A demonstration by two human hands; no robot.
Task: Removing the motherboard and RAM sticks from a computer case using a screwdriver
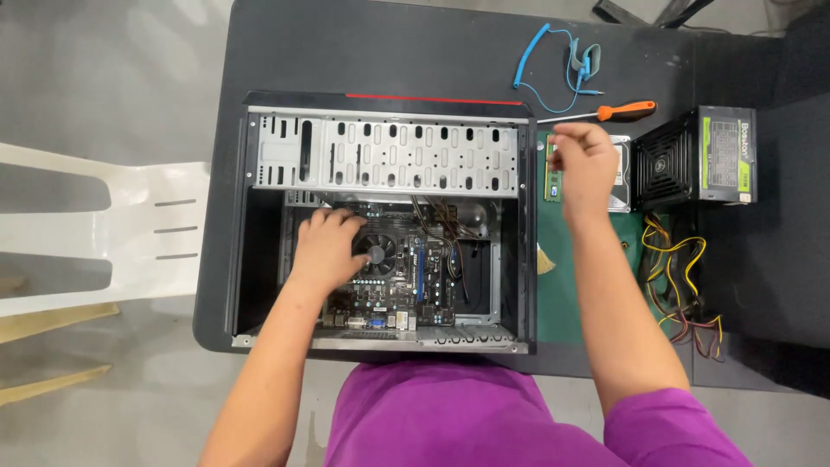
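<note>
An open black computer case [259, 216] lies on its side on a dark table. Inside it sit a motherboard [406, 294] and a black cooler fan [379, 252]. My left hand [327, 246] rests flat on the motherboard just left of the fan, fingers spread. My right hand [586, 164] hovers to the right of the case above a green mat [562, 303], fingers curled by a green memory stick [551, 173]; whether it grips the stick is unclear. A hard drive [621, 177] lies partly hidden under that hand.
A black power supply [696, 156] with yellow, red and black cables [683, 294] sits at the right. An orange-handled screwdriver [618, 111] and a blue coiled wrist strap [562, 65] lie behind the case. A white plastic chair [95, 233] stands left of the table.
</note>
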